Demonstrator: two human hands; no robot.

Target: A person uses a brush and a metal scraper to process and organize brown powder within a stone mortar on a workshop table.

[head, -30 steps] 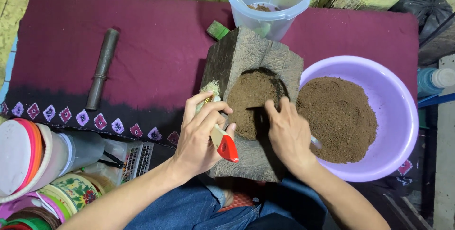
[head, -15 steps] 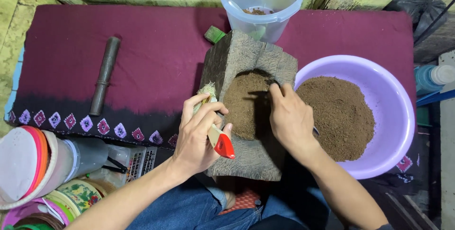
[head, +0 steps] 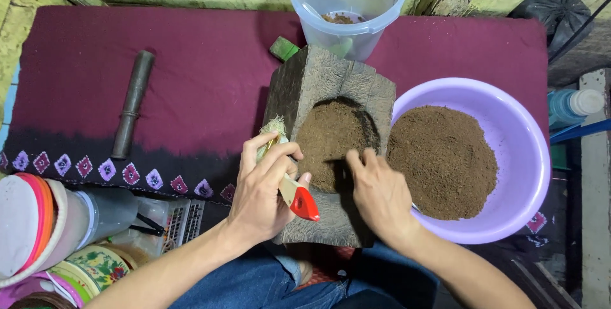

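Head view: one camera, looking down.
Left hand (head: pixel 261 188): gripping a red-handled brush (head: pixel 289 178) beside the wooden mortar (head: pixel 331 137).
Right hand (head: pixel 379 191): fingers lying loose on brown powder (head: pixel 334 140); possibly holding something, unclear.
Purple basin (head: pixel 528 156): sitting just right, holding powder.

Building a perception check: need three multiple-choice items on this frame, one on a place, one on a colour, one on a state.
1. Where is the purple basin relative to the wooden mortar?
A. on its right in the picture
B. on its left in the picture
C. on top of it

2. What colour is the handle end of the brush in the left hand?
A. blue
B. red
C. green

3. How is the dark pestle?
A. held in the right hand
B. standing in the bucket
C. lying untouched on the cloth

Key: 1 A, the basin sits beside the mortar's right edge. 2 B, the tip is bright red. 3 C, it lies alone on the cloth.
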